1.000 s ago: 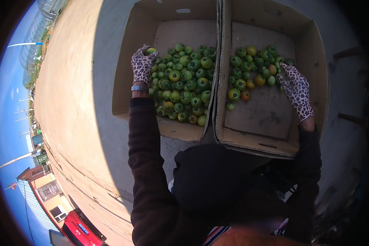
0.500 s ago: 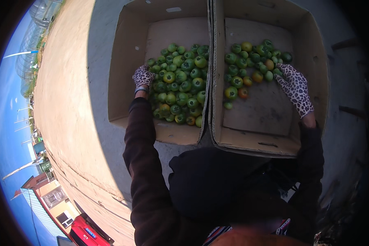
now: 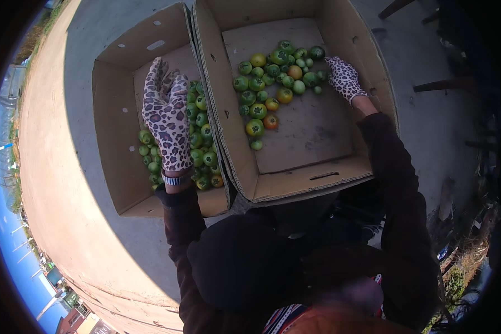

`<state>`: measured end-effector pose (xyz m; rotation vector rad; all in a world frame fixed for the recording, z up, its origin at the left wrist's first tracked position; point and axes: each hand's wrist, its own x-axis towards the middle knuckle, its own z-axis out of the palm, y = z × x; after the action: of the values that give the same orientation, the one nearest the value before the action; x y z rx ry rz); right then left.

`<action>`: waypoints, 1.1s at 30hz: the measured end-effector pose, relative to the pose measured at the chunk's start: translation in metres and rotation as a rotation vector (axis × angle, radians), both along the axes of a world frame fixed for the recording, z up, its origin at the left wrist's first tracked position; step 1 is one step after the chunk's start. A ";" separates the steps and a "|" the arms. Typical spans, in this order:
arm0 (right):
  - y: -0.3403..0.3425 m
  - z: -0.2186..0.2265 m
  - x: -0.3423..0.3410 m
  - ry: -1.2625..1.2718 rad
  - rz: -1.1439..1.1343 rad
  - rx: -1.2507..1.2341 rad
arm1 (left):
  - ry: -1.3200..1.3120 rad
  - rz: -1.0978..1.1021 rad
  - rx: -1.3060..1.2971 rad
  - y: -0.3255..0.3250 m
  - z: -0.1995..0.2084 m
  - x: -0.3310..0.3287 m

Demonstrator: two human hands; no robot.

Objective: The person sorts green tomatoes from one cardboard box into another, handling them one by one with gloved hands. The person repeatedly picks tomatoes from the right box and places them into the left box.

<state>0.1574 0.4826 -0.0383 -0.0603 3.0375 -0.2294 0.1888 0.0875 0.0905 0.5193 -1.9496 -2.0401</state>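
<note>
Two open cardboard boxes stand side by side. Green tomatoes [image 3: 196, 139] fill much of the left box [image 3: 111, 133]. A looser group of tomatoes [image 3: 256, 84], mostly green with several turning orange, lies in the upper left part of the right box [image 3: 312, 177]. My left hand [image 3: 167, 117], in a spotted glove, is raised over the left box with its fingers stretched out; it shows nothing held and hides tomatoes below. My right hand [image 3: 346, 78], in a matching glove, reaches along the right box's right wall, fingers apart beside a dark green tomato [image 3: 317, 53].
A dark cap [image 3: 245, 261] covers the lower middle. Concrete ground [image 3: 89, 106] in shade borders the boxes, with sunlit ground [image 3: 55, 156] farther left. Dark bars [image 3: 448, 84] stick in at the right, above dry plants [image 3: 462, 273].
My left hand has lifted from the left box's tomatoes and turned upward, coming closer. My right hand has drawn slightly back from the tomatoes. The view has shifted, moving both boxes leftward.
</note>
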 end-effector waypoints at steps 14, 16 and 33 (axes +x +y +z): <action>-0.057 0.054 0.017 0.193 0.004 -0.436 | 0.301 -0.529 -0.489 0.076 -0.014 0.087; -0.086 0.096 0.036 0.275 0.191 -0.665 | 0.162 -0.567 -0.462 0.076 -0.003 0.077; -0.130 0.138 0.089 0.506 0.514 -0.761 | 0.059 -0.756 0.269 0.030 0.036 0.073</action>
<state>0.2459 0.3528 0.0999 -1.0635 3.0161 -1.4723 0.2618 0.1170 0.1264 -0.2943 -2.0344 -2.7322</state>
